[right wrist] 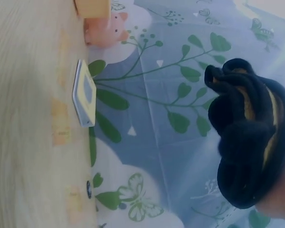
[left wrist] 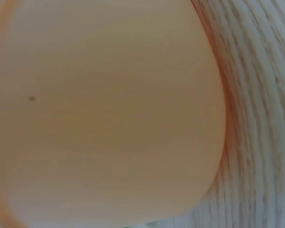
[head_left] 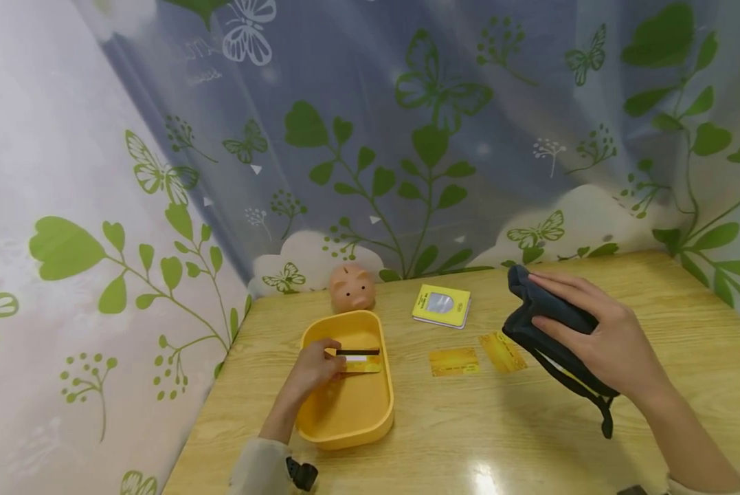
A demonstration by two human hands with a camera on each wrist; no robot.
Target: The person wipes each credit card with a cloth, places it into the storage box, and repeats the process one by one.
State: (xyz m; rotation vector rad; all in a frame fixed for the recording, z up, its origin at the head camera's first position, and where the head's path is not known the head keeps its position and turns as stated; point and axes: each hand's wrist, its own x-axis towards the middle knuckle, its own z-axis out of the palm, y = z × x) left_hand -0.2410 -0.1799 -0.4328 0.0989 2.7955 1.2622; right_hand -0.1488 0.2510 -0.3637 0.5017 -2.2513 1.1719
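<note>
In the head view my left hand [head_left: 315,369] reaches into a yellow-orange tray [head_left: 387,405]. Thumb and fingers pinch the left end of a yellow bank card [head_left: 366,368] with a black stripe; whether several are stacked cannot be told. Up off the table at the right, my right hand [head_left: 604,330] grips a dark fabric pouch [head_left: 552,326] with yellow showing along its opening. The right wrist view has the same folded pouch [right wrist: 244,135] in front of part of the hand [right wrist: 280,197]. Only the tray's plain surface [left wrist: 109,118] and wood grain appear in the left wrist view.
Between tray and pouch, two gold cards [head_left: 454,361] [head_left: 502,352] lie on the wooden table [head_left: 444,426]. A yellow notebook [head_left: 453,302] lies behind them. Just beyond the tray stands a pink piggy bank [head_left: 351,289]. Leaf-printed curtains [head_left: 370,172] hang behind the table.
</note>
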